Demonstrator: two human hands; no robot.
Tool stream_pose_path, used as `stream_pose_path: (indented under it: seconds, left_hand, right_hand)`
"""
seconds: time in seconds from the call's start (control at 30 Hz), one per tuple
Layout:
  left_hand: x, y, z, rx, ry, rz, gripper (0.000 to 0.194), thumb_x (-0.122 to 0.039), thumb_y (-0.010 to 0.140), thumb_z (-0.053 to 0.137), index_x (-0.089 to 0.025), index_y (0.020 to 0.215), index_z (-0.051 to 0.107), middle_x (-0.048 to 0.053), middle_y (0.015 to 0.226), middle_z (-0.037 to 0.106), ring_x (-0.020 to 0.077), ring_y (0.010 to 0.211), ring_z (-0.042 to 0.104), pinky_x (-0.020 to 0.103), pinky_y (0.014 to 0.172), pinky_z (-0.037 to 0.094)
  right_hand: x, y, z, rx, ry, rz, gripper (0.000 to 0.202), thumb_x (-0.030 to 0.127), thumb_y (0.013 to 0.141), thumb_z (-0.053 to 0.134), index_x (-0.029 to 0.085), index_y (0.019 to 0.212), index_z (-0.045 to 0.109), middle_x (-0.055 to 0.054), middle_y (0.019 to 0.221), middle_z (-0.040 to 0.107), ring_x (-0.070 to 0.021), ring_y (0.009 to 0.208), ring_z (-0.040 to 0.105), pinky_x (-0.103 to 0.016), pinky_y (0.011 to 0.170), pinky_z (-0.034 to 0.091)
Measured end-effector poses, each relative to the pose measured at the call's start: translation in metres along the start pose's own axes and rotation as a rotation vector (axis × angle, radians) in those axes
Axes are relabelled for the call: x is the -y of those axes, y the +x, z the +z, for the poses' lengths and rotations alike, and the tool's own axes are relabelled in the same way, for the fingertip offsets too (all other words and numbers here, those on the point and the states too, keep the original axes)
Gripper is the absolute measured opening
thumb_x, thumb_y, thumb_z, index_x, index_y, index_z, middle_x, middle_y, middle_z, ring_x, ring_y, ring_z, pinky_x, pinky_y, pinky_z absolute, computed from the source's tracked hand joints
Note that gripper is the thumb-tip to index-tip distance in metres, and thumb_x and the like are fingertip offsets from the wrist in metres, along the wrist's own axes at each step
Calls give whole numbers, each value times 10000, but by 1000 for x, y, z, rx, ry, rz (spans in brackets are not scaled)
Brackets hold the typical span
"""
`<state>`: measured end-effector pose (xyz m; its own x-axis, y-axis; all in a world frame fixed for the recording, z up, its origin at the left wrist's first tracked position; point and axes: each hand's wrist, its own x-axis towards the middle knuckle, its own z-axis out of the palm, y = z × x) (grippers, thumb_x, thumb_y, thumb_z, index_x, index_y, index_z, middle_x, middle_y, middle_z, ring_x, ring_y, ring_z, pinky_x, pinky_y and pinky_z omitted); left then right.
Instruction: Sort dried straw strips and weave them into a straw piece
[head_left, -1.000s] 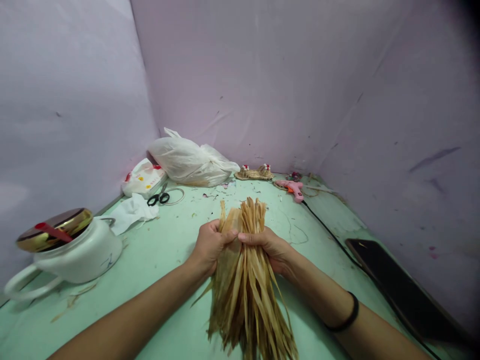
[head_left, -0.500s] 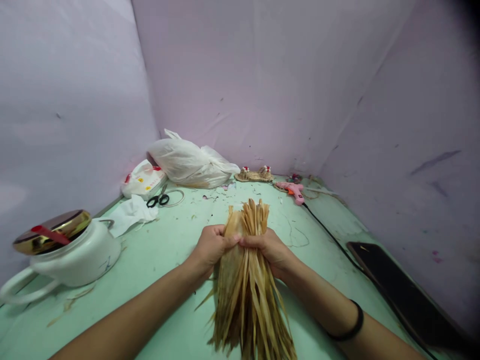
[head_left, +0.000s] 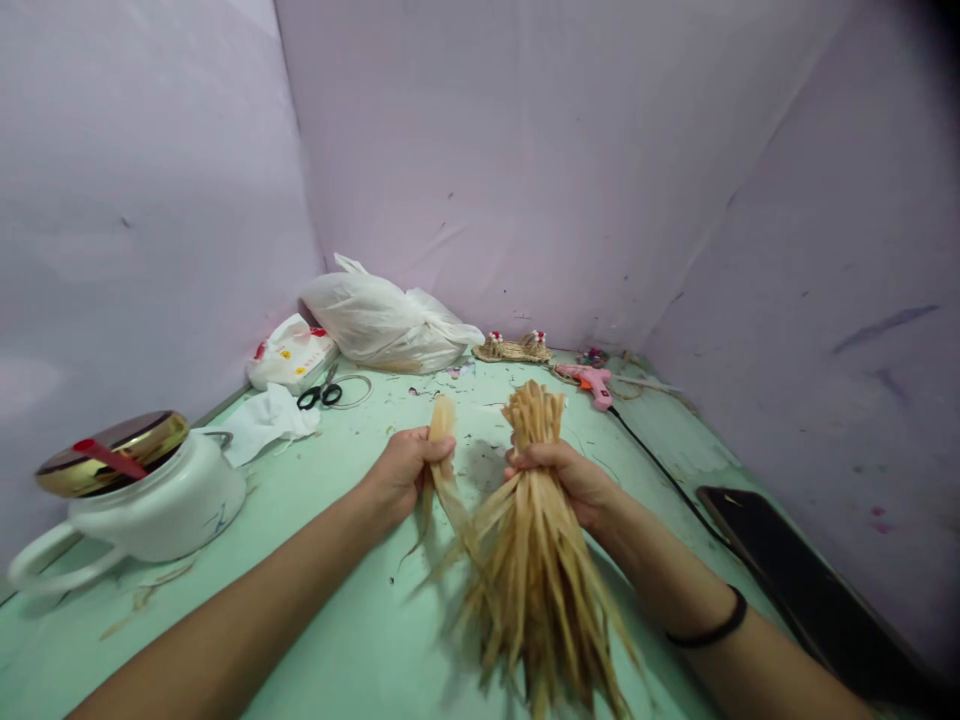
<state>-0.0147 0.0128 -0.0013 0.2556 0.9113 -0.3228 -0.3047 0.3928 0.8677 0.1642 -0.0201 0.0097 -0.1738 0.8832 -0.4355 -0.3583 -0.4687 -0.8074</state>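
A thick bundle of dry tan leaf strips (head_left: 544,560) hangs from my right hand (head_left: 562,470), whose fingers wrap round it near its top. The loose lower ends fan out over the green table. To the left of the bundle, my left hand (head_left: 412,465) pinches a separate dry strip (head_left: 444,420) between thumb and fingers. This strip stands up above the thumb, and its lower part slants down right towards the bundle's loose ends. The hands are apart.
A white pot (head_left: 176,505) with a gold lid stands at left. Scissors (head_left: 320,395), a tissue pack (head_left: 294,352) and a white bag (head_left: 390,318) lie behind. At right are a pink glue gun (head_left: 591,382), its cord and a dark phone (head_left: 802,580).
My hands have moved apart, the left one drawing a strip away to the left and the right one shifting right with the bundle. The view has shifted slightly.
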Motion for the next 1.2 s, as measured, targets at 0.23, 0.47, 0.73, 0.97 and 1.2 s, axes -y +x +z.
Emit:
stream_pose_path:
  seconds: [0.23,0.47,0.73,0.97,1.2]
  left_hand:
    - [-24,20,-27,-115,-34,12,124,-103,570,636,-145,561,519,-19,451,511,93,397,456,214,424,353]
    - [-11,8,-14,30,17,4,199,-131,492,722,-134,576,541,-21,459,523,110,421,480,240,464,371]
    - [15,-17,17,147,31,42,320,-258,468,786,-104,679,601,48,607,635,150,531,571,272,547,437]
    - [10,-17,16,201,49,-21,257,-257,495,752,-106,603,574,22,506,578,83,408,468,192,396,296]
    - [8,-12,11,172,80,-10,210,-169,469,709,-105,611,567,-3,478,547,59,388,408,182,377,206]
  right_hand:
    - [38,-23,-53,187,-5,-208,257,184,459,637,210,683,514,90,484,386,-18,348,248,-171,343,207]
    - [21,-7,-34,34,-70,-104,247,215,512,714,163,712,579,47,485,488,-80,418,448,-239,455,379]
    - [-20,-2,20,77,-60,-156,342,153,483,748,129,801,624,6,585,619,-120,498,544,-254,520,430]
    - [-22,-6,26,0,-51,-129,272,98,490,655,124,759,622,-17,569,627,-193,532,594,-335,575,466]
    - [-26,-1,21,-107,-37,-173,206,95,487,656,126,683,599,4,499,592,-158,459,551,-314,517,462]
